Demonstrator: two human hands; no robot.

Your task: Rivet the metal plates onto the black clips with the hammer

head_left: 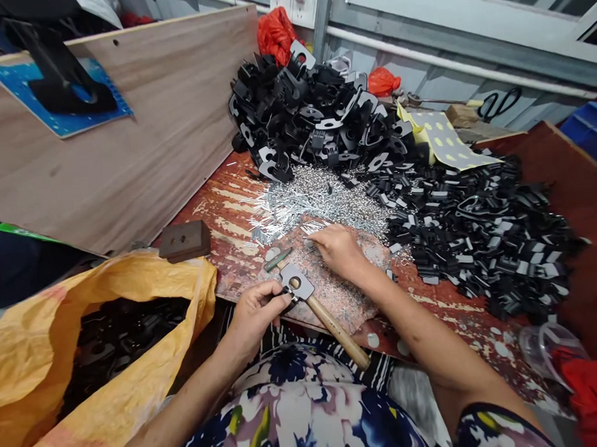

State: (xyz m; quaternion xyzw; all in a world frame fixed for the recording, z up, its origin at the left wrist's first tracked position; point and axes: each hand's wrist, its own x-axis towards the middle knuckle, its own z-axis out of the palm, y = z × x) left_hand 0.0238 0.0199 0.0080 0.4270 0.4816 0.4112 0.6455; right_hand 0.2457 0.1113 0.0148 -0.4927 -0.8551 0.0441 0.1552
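My left hand [258, 312] pinches a black plastic clip with a grey face and a round hole [297, 281]. The clip sits over part of a hammer [338, 327], whose wooden handle points toward my body and whose small head rests on a speckled stone slab [342, 298]. Beyond it, my right hand [340, 249] has its fingers drawn together at a few thin metal pins [315, 226] on the slab's far edge. Whether a pin is between those fingertips is hidden. Behind lies a heap of silvery pins and small springs [327, 195].
Black clip parts [317, 109] are piled at the back, with smaller black pieces [469, 228] on the right. A yellow sack [183, 309] of black parts stands at left, near a brown block [184, 241]. A wooden board [124, 152] walls the left; scissors [499, 104] lie far right.
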